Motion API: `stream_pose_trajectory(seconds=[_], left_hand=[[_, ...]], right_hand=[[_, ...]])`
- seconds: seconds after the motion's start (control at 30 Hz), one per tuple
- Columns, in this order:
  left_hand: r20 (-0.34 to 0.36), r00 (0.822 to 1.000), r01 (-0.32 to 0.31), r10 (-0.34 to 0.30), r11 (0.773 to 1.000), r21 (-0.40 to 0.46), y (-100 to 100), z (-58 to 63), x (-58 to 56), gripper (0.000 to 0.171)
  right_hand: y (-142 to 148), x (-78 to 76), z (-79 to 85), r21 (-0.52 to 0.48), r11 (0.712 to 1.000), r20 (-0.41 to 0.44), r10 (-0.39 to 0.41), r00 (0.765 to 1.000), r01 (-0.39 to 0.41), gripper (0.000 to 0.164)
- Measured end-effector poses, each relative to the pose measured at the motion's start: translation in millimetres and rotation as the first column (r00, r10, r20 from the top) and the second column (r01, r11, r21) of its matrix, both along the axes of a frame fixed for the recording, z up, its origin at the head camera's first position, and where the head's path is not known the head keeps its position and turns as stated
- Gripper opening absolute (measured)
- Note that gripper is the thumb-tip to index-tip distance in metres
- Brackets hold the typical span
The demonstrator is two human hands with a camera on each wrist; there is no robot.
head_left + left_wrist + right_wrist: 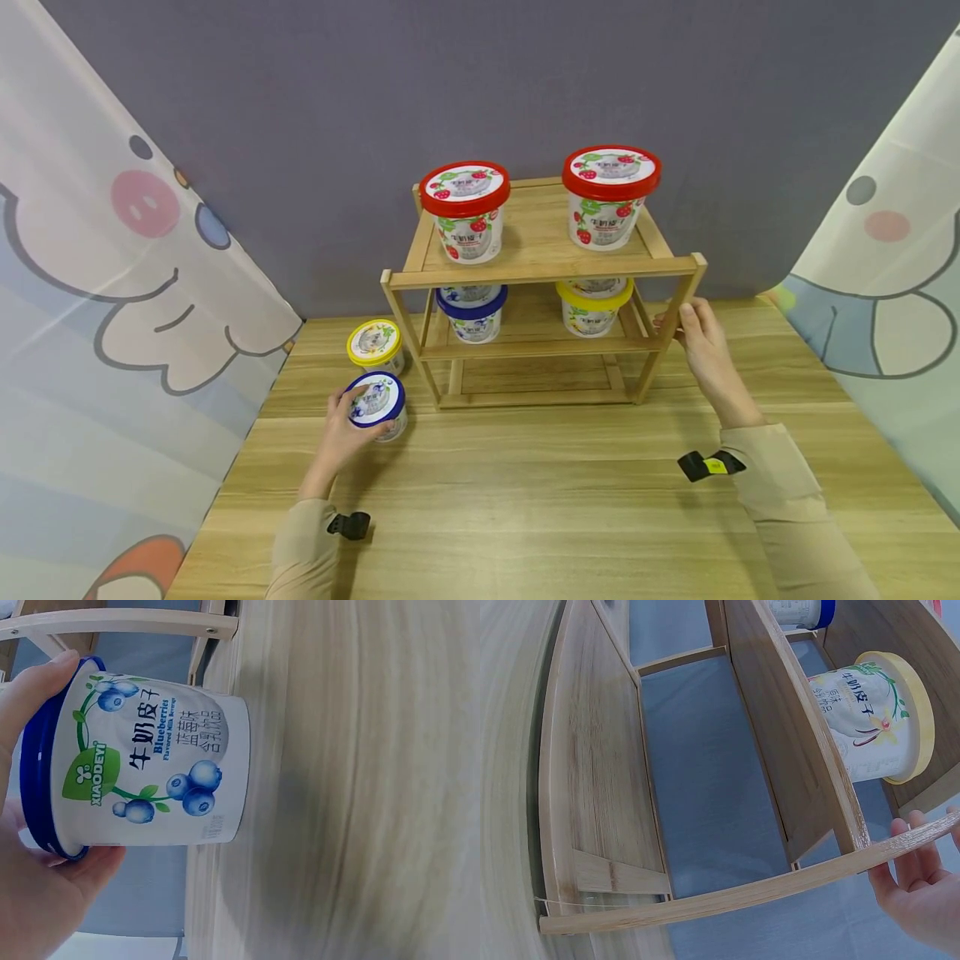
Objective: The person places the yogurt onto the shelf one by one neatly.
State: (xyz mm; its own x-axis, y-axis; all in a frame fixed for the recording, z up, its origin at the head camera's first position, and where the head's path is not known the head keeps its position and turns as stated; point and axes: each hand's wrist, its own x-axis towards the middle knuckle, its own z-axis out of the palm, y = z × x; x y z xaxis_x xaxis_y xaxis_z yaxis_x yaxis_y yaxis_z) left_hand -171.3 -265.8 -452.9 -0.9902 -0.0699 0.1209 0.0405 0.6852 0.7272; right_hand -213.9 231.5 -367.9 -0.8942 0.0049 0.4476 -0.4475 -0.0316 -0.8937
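My left hand (347, 433) grips a blue-lidded blueberry milk drink cup (150, 761) around its lid, thumb and fingers on opposite sides. The cup is upright at the table's left; whether its base touches the wood I cannot tell. Just behind it stands a yellow-lidded cup (375, 343). My right hand (705, 350) holds the right front post of a three-tier wooden rack (540, 268), its fingers curled behind the post in the right wrist view. Two red-lidded strawberry cups, one left (467, 212) and one right (611, 200), stand on the top shelf.
On the middle shelf are a blue-lidded cup (476, 321) at left and a yellow-lidded cup (874, 716) at right. Wood-grain table (525, 508) extends in front of the rack. A grey backdrop (337, 100) rises behind; cartoon-print curtains (90, 400) flank both sides.
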Motion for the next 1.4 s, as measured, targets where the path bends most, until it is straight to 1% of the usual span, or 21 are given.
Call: stream_pose_trajectory(seconds=[0.1, 0.3, 0.43, 0.53, 0.7, 0.87, 1.03, 1.2, 1.4], left_hand=[[-0.007, 1.0, -0.011, 0.011, 1.0, 0.014, 0.4, -0.2, -0.3, 0.076], [0.003, 0.999, -0.05, 0.05, 0.998, 0.044, 0.6, -0.6, 0.8, 0.074], [-0.004, 0.998, -0.063, 0.064, 0.997, 0.05, 2.8, 0.5, 3.3, 0.073], [-0.026, 0.998, -0.061, 0.063, 0.996, 0.07, 6.2, 3.0, 6.4, 0.073], [-0.075, 0.996, -0.043, 0.051, 0.993, 0.112, 13.5, 9.4, 11.7, 0.071], [-0.107, 0.993, -0.026, 0.039, 0.992, 0.123, 21.1, 17.0, 17.9, 0.07], [-0.147, 0.989, 0.0, 0.021, 0.99, 0.139, 30.4, 25.6, 25.3, 0.072], [-0.202, 0.979, 0.047, -0.016, 0.988, 0.149, 40.8, 32.1, 30.4, 0.071], [-0.272, 0.961, 0.099, -0.051, 0.981, 0.164, 55.2, 36.0, 34.7, 0.071]], right_hand=[[0.1, 0.2, -0.2, -0.001, 1.0, 0.0, 0.004, 1.0, -0.004, 0.016], [-1.0, 0.5, -0.9, -0.047, 0.999, -0.016, 0.01, 1.0, -0.011, 0.014], [-0.8, 0.3, -2.0, -0.035, 0.999, -0.013, 0.006, 1.0, -0.007, 0.015], [-0.6, 0.0, -2.6, -0.024, 1.0, -0.007, 0.005, 1.0, -0.005, 0.015], [-0.7, 0.2, -1.8, -0.023, 1.0, -0.003, 0.001, 1.0, -0.001, 0.015], [-1.5, 0.9, 0.0, -0.012, 1.0, -0.004, -0.01, 1.0, 0.01, 0.016], [-2.4, 1.2, 1.0, -0.039, 0.999, -0.012, -0.001, 1.0, 0.0, 0.017], [-1.2, 0.7, 0.6, -0.032, 0.999, -0.009, 0.002, 1.0, -0.003, 0.015], [0.3, -0.8, -1.0, -0.028, 1.0, -0.017, 0.01, 1.0, -0.01, 0.016]])
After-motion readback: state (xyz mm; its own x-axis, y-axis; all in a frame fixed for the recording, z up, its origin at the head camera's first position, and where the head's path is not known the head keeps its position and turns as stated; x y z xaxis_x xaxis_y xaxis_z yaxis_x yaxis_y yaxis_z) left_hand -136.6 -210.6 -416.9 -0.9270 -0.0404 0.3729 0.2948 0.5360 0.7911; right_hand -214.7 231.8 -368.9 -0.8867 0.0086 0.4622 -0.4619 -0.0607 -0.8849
